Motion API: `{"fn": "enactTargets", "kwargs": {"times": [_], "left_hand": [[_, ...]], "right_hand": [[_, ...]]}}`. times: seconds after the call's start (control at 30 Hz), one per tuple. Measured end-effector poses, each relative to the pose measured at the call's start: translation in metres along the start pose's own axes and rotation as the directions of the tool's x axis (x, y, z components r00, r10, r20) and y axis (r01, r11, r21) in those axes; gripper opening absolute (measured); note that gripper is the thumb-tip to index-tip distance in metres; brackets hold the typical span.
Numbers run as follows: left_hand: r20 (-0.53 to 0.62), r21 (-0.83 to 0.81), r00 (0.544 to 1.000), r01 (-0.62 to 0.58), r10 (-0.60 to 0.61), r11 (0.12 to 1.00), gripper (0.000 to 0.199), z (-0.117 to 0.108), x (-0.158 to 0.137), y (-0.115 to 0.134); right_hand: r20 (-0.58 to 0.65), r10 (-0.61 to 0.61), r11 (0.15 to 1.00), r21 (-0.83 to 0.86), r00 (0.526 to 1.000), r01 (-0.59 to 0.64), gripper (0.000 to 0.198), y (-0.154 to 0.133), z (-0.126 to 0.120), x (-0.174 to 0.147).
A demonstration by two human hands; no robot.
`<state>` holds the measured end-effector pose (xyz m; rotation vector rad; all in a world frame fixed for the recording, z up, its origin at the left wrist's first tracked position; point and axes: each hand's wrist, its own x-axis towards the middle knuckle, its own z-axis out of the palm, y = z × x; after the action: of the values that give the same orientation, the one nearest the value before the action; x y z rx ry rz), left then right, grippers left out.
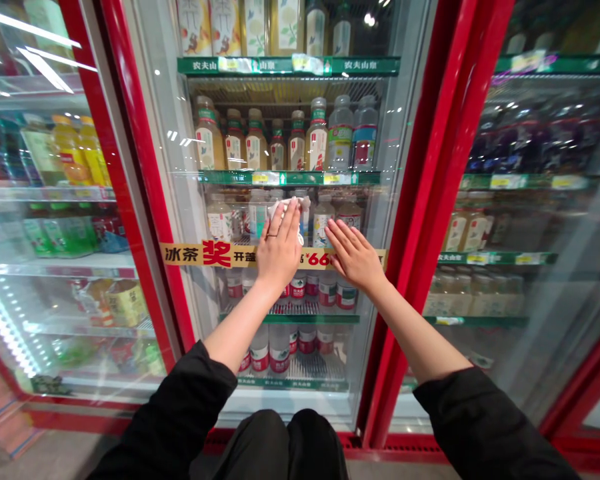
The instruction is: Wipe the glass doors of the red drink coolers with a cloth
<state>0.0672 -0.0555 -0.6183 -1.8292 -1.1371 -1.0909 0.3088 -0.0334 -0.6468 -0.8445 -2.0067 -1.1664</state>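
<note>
A crumpled white cloth or tissue (pixel 305 203) lies under the fingers of my left hand (pixel 280 247), pressed against the glass door (pixel 173 193) of a drinks fridge. The hand's fingers are stretched upward, and a ring shows on one of them. Most of the cloth is hidden behind the hand. To its right, my right hand (pixel 356 259) is flat at the glass with its fingers extended and nothing in it. Both hands partly cover a yellow printed strip (pixel 187 255) that runs across the door.
Behind the glass, bottles (pixel 285 143) stand on several shelves with green edges. Red frames (pixel 147 160) border the door on both sides. Other fridge sections with drinks flank it left and right. My bent knees (pixel 285 443) are close to the fridge base.
</note>
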Motion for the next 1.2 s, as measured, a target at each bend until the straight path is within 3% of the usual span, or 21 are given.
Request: {"fn": "enactTargets", "kwargs": {"times": [0.07,0.17,0.27,0.43,0.57,0.73,0.83,0.93,1.07,1.2], "left_hand": [[0.041,0.005,0.998,-0.053,0.052,0.999,0.077,0.003,-0.005,0.009],[0.073,-0.004,0.989,-0.132,0.132,0.991,0.077,0.001,0.01,0.013],[0.016,-0.019,0.993,-0.116,0.116,0.993,0.075,-0.001,0.03,0.009],[-0.084,-0.04,0.996,0.006,-0.01,0.999,0.076,0.01,0.015,0.015],[0.012,-0.035,0.997,-0.08,0.081,0.996,0.08,0.016,-0.007,0.035],[0.068,-0.047,0.985,-0.157,0.16,0.986,0.086,0.009,0.018,0.038],[0.014,-0.048,0.996,-0.091,0.092,0.995,0.083,0.006,0.031,0.032],[-0.003,-0.055,1.0,-0.03,0.03,0.998,0.083,0.01,0.021,0.034],[0.091,-0.057,0.984,-0.15,0.155,0.987,0.086,0.016,0.004,0.042],[0.119,-0.061,0.962,-0.24,0.246,0.969,0.083,0.009,0.024,0.037]], "right_hand": [[0.004,-0.044,0.999,0.003,0.999,0.044,0.085,0.008,-0.003,-0.001],[0.036,-0.128,0.992,0.008,0.991,0.127,0.086,0.02,-0.009,-0.001],[0.078,-0.176,0.984,0.011,0.981,0.176,0.086,0.028,-0.015,-0.001],[0.061,-0.106,0.994,-0.025,0.993,0.107,0.084,0.024,-0.015,-0.006],[0.03,-0.044,0.998,-0.048,0.999,0.046,0.081,0.02,-0.01,-0.011],[-0.015,0.047,0.994,-0.102,0.999,-0.049,0.081,0.017,-0.01,-0.015],[-0.015,0.077,0.989,-0.129,0.997,-0.078,0.082,0.014,-0.01,-0.017],[-0.02,0.084,0.987,-0.133,0.996,-0.086,0.082,0.011,-0.007,-0.018],[-0.015,0.081,0.99,-0.118,0.997,-0.082,0.084,0.012,-0.008,-0.017],[0.06,-0.037,0.994,-0.101,0.997,0.043,0.086,0.023,-0.029,-0.015]]}}
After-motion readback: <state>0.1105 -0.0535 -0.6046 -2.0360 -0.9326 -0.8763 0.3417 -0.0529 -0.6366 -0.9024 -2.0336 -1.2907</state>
